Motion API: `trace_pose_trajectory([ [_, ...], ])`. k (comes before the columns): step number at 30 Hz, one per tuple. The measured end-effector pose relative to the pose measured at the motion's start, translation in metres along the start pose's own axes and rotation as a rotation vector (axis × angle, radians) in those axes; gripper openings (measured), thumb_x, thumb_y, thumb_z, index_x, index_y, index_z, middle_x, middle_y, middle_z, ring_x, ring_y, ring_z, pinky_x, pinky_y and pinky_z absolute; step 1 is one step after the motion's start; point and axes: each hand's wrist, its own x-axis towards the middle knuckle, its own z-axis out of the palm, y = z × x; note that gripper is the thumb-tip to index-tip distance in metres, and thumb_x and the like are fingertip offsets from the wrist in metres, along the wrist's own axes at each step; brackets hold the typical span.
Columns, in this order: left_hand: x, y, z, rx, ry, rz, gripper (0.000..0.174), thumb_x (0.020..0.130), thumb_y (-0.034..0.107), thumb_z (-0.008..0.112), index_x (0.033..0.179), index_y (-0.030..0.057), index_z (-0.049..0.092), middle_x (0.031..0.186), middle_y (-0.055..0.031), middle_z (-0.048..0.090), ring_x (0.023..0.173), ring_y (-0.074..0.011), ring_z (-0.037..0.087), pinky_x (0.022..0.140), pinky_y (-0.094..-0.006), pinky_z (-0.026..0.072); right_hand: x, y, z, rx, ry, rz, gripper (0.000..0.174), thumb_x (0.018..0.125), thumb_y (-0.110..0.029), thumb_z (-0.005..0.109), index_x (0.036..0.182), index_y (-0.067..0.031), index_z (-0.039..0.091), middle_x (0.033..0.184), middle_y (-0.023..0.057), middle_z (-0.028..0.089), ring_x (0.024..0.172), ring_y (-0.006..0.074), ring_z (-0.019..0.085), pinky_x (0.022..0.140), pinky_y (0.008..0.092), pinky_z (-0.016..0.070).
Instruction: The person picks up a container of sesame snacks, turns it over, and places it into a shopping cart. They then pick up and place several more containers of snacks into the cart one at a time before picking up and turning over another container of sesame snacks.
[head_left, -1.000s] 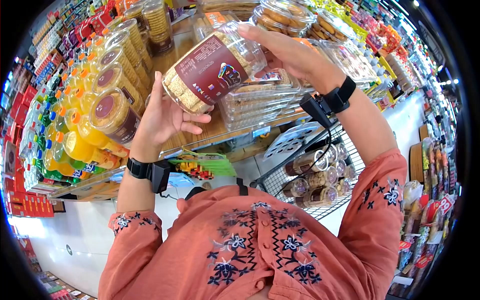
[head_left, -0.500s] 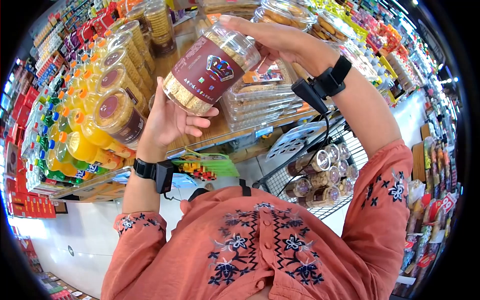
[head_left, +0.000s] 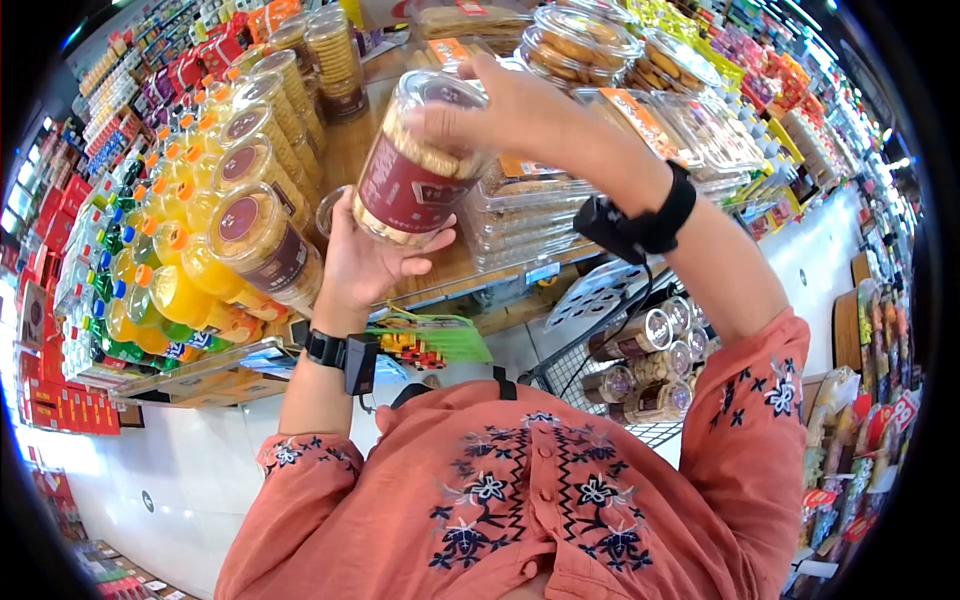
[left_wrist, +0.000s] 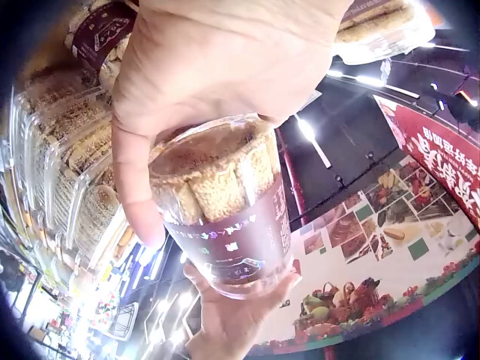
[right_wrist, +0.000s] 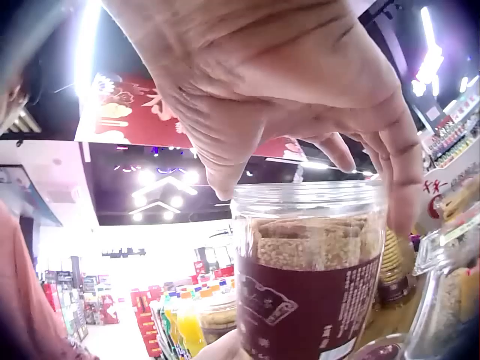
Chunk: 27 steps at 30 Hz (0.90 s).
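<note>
A clear plastic jar of sesame-coated biscuit rolls [head_left: 415,190] with a maroon label is held tilted over the display table, between both hands. My left hand [head_left: 365,260] grips it around the base, thumb on one side and fingers on the other. Over the lidded top, my right hand [head_left: 525,120] has its thumb and fingers spread around the rim. The right wrist view shows the jar [right_wrist: 307,300] with its clear lid [right_wrist: 307,195] on and the rolls below it. In the left wrist view, the jar's bottom faces the camera.
Similar jars [head_left: 265,245] and orange juice bottles [head_left: 180,290] stand in rows at left. Stacked clear trays of biscuits [head_left: 525,225] lie right of the jar. Round tubs of cookies [head_left: 580,45] sit behind. Below, a shopping cart [head_left: 655,432] holds several jars.
The jar has turned more upright and its label has rotated. My right hand has shifted from the jar's side to over its lid. My left hand stays at the base.
</note>
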Motion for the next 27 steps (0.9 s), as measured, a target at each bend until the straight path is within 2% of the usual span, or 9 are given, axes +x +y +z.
trace_pose_trajectory([
  [2,0.002,-0.002,-0.004,-0.053,0.019,0.03,0.085,0.101,0.067,0.031,0.156,0.0029,0.031,0.148,-0.0309,0.045,0.13,-0.0558,0.049,0.086,-0.0596,0.0616,-0.012,-0.011,0.009,-0.096,0.086,-0.119,0.104,0.076,-0.075,0.072,0.136,0.0082,0.05,0.119,0.0301,0.065,0.104,0.0414,0.069,0.087,0.0448,0.0562],
  [5,0.006,-0.005,-0.01,0.044,0.02,0.129,0.084,0.101,0.068,0.032,0.155,0.0042,0.033,0.148,-0.0296,0.046,0.128,-0.0564,0.051,0.087,-0.059,0.0617,-0.034,-0.024,0.025,-0.162,0.223,-0.239,0.105,0.072,-0.071,0.076,0.133,0.0094,0.05,0.123,0.0341,0.057,0.109,0.0484,0.063,0.089,0.0493,0.0543],
  [6,0.006,-0.007,-0.008,0.066,0.034,0.148,0.079,0.102,0.065,0.03,0.154,0.0064,0.035,0.146,-0.0265,0.049,0.126,-0.0506,0.056,0.086,-0.0567,0.0628,-0.039,-0.025,0.028,-0.126,0.24,-0.302,0.102,0.071,-0.063,0.081,0.136,0.0075,0.048,0.124,0.0318,0.055,0.109,0.0478,0.063,0.088,0.0494,0.0545],
  [10,0.011,-0.009,-0.016,0.156,-0.013,0.28,0.074,0.105,0.063,0.023,0.155,0.0098,0.035,0.147,-0.0223,0.05,0.123,-0.0375,0.063,0.084,-0.0504,0.0647,-0.051,-0.036,0.03,-0.16,0.195,-0.264,0.103,0.072,-0.058,0.084,0.145,0.0006,0.041,0.13,0.0271,0.054,0.114,0.0459,0.061,0.092,0.0481,0.0523],
  [13,0.016,-0.01,-0.018,0.156,0.063,0.325,0.079,0.103,0.068,0.024,0.157,0.011,0.033,0.15,-0.0218,0.048,0.125,-0.0392,0.061,0.084,-0.0476,0.0651,-0.056,-0.029,0.035,-0.143,0.226,-0.362,0.103,0.071,-0.054,0.086,0.146,-0.0021,0.039,0.129,0.0247,0.054,0.114,0.0453,0.06,0.091,0.0481,0.0523],
  [16,0.016,-0.008,-0.016,0.143,-0.03,0.315,0.08,0.103,0.07,0.024,0.158,0.0122,0.031,0.153,-0.0192,0.046,0.131,-0.0386,0.056,0.091,-0.048,0.0626,-0.059,-0.024,0.036,-0.118,0.244,-0.432,0.102,0.07,-0.051,0.087,0.147,-0.0044,0.038,0.131,0.0225,0.053,0.115,0.0443,0.059,0.091,0.048,0.052],
  [19,0.016,-0.01,-0.016,-0.002,-0.1,0.297,0.078,0.104,0.068,0.024,0.158,0.0127,0.031,0.156,-0.0157,0.044,0.138,-0.0373,0.05,0.1,-0.0506,0.0574,-0.064,-0.023,0.038,-0.103,0.259,-0.452,0.102,0.069,-0.047,0.089,0.148,-0.0056,0.038,0.132,0.021,0.052,0.116,0.0433,0.058,0.093,0.0479,0.0514],
  [20,0.015,-0.011,-0.016,0.014,-0.115,0.303,0.075,0.104,0.066,0.025,0.158,0.0134,0.031,0.158,-0.0138,0.042,0.14,-0.0359,0.048,0.109,-0.0524,0.0508,-0.065,-0.022,0.039,-0.103,0.269,-0.469,0.103,0.069,-0.046,0.089,0.148,-0.0057,0.038,0.132,0.0208,0.052,0.117,0.043,0.058,0.093,0.0477,0.0513],
  [27,0.016,-0.016,0.001,0.143,0.005,0.374,0.068,0.107,0.06,0.024,0.157,0.0143,0.032,0.157,-0.0146,0.042,0.141,-0.0338,0.048,0.112,-0.0528,0.0488,-0.072,-0.022,0.04,-0.112,0.279,-0.502,0.104,0.068,-0.043,0.091,0.149,-0.0061,0.037,0.129,0.0203,0.053,0.116,0.0409,0.057,0.094,0.046,0.0513],
])
